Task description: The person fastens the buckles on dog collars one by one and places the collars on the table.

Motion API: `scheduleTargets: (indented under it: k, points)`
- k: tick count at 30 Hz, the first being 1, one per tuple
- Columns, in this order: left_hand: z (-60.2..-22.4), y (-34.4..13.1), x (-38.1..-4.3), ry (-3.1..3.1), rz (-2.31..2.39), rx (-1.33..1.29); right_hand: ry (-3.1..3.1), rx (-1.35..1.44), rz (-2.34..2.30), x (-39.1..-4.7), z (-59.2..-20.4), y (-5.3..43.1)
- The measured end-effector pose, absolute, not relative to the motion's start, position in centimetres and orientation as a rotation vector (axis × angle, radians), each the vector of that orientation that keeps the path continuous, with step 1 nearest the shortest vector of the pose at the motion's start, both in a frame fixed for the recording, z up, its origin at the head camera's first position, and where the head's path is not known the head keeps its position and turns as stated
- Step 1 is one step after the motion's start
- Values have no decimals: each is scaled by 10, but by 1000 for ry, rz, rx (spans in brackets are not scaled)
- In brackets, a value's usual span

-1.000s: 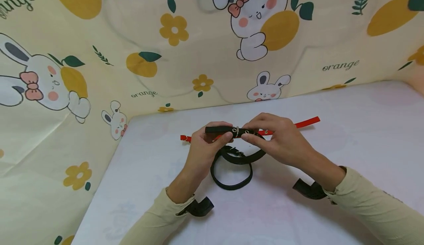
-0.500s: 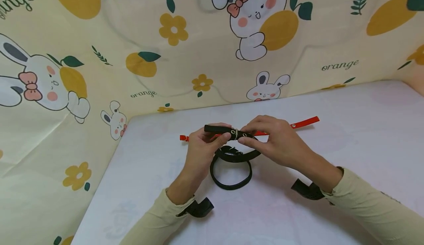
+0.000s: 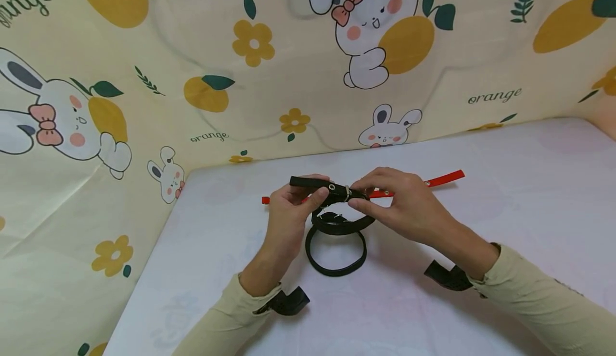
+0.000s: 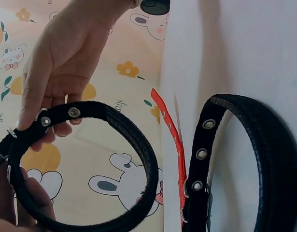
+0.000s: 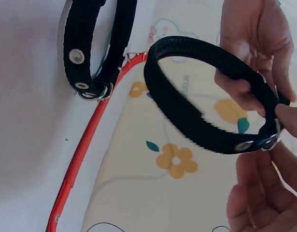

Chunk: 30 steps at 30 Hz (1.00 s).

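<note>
Both hands hold a black buckled collar, closed into a loop and raised over the table. My left hand pinches it between thumb and fingers near an eyelet, and its free end sticks out to the left. My right hand pinches the strap beside the metal buckle and D-ring. In the left wrist view the loop hangs with eyelets along its upper part. A second black collar, also looped, rests on the table below the held one. Behind the hands lies a red collar, stretched out and partly hidden by them.
A white table surface lies under everything. Close behind it stands a cream backdrop printed with rabbits, flowers and oranges. Dark straps hang at both sleeve cuffs.
My left hand has shifted slightly left with the collar's free end, and its grip now sits farther from the buckle. My right hand stays nearly in place; the collars on the table have not moved.
</note>
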<state>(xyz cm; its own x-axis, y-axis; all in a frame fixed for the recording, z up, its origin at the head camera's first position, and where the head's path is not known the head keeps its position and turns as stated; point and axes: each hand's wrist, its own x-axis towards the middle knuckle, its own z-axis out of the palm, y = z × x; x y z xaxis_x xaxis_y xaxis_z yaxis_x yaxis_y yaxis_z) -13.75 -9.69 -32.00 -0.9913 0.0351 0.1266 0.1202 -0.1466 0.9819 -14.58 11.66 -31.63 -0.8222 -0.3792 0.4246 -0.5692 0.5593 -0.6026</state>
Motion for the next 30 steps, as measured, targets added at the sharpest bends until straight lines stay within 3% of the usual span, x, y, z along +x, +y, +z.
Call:
scheduleTargets:
  k: [30]
  points:
    - [-324, -94, -136, -2159, -2083, -408, -2623, 573, 1410, -145, -309, 118]
